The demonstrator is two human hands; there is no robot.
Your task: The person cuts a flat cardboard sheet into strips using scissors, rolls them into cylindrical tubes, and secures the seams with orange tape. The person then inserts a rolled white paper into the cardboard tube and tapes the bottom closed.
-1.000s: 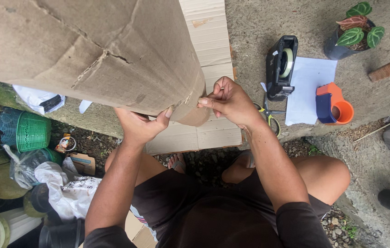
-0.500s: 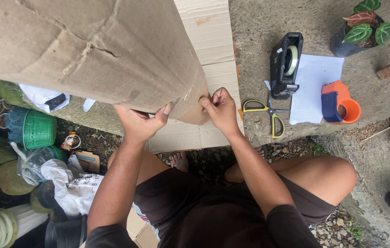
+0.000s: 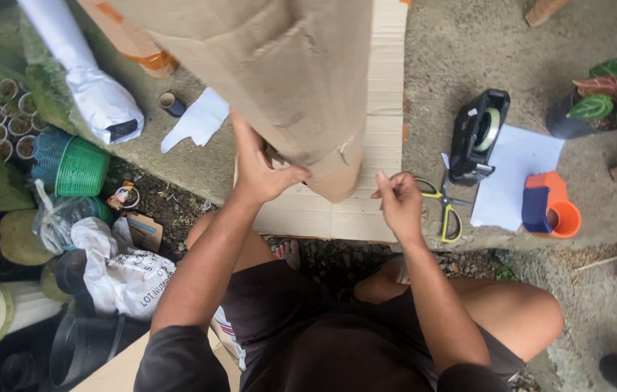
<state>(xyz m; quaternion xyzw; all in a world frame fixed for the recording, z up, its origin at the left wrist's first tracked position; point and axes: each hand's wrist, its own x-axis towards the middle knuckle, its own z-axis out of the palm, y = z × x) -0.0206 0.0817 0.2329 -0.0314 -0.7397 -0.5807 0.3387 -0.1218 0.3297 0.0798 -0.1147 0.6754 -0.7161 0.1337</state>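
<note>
Cardboard fills the upper middle of my view: a big brown cardboard piece (image 3: 279,72) held up off the ground, its lower corner hanging above a flat corrugated sheet (image 3: 381,131) that lies on the concrete ground (image 3: 468,43). My left hand (image 3: 261,170) grips the raised piece near that lower corner, fingers wrapped onto its underside and thumb pressed along the edge. My right hand (image 3: 398,199) is just beside the corner but apart from it, fingers curled in a loose pinch; whether anything thin sits between the fingertips I cannot tell.

Just right of that hand, at the near edge of the concrete, lie yellow-handled scissors (image 3: 445,210), partly on the flat sheet's edge. Beyond them stands a black tape dispenser (image 3: 477,138) with a roll in it, touching a white paper sheet (image 3: 515,174). An orange and blue tape gun (image 3: 549,207) rests on the paper's right side. Toward the far right edge sits a dark pot with a leafy plant (image 3: 599,109).

Off the concrete's left edge, on the soil, I see a green plastic basket (image 3: 79,167) and a white printed bag (image 3: 127,276).
</note>
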